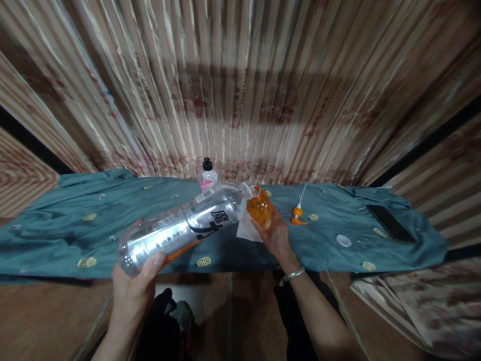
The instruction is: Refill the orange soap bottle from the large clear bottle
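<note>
The left hand [133, 283] grips a big clear bottle [188, 228] by its bottom end, near the front edge of the blue-green surface [150, 200], and the bottle leans to the right. The right hand [277, 238] curls its fingers around a small orange bottle [260, 208] over the middle, with both mouths close together. A black-capped bottle [208, 179] stands by the back edge, and a phone [390, 223] lies near the right edge
</note>
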Available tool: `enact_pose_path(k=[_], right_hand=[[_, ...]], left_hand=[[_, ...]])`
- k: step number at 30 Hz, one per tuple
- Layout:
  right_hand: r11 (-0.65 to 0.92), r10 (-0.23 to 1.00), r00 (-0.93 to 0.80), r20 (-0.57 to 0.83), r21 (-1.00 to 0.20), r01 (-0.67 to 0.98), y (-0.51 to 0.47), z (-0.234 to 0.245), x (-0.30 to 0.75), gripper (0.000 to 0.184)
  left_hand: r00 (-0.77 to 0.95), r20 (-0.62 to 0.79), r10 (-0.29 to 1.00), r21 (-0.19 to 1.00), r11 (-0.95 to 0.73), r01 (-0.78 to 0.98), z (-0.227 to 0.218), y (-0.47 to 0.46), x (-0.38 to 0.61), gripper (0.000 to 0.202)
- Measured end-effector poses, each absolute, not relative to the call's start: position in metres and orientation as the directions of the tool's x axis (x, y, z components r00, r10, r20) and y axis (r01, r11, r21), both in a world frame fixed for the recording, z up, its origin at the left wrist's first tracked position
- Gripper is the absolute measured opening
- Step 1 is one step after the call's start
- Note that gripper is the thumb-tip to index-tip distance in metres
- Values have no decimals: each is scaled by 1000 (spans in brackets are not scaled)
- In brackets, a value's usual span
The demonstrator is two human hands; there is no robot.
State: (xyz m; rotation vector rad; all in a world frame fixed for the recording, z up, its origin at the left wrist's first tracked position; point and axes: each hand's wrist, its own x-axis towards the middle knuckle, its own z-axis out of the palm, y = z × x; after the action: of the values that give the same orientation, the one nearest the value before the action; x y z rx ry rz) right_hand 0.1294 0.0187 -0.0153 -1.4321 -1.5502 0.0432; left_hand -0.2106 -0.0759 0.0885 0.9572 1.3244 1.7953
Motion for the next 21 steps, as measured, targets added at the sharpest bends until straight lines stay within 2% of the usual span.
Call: enact_pose_path(k=[11, 21], right_hand=[[309, 751, 173, 637, -571, 761, 19, -17, 130, 80], [324, 750, 171, 639, -580, 748, 18, -18, 130, 73]], left_hand=[[-488, 145, 861, 977, -203, -69, 92, -79, -208, 92], [-483, 134, 865, 981, -185, -61, 92, -81, -207, 95]])
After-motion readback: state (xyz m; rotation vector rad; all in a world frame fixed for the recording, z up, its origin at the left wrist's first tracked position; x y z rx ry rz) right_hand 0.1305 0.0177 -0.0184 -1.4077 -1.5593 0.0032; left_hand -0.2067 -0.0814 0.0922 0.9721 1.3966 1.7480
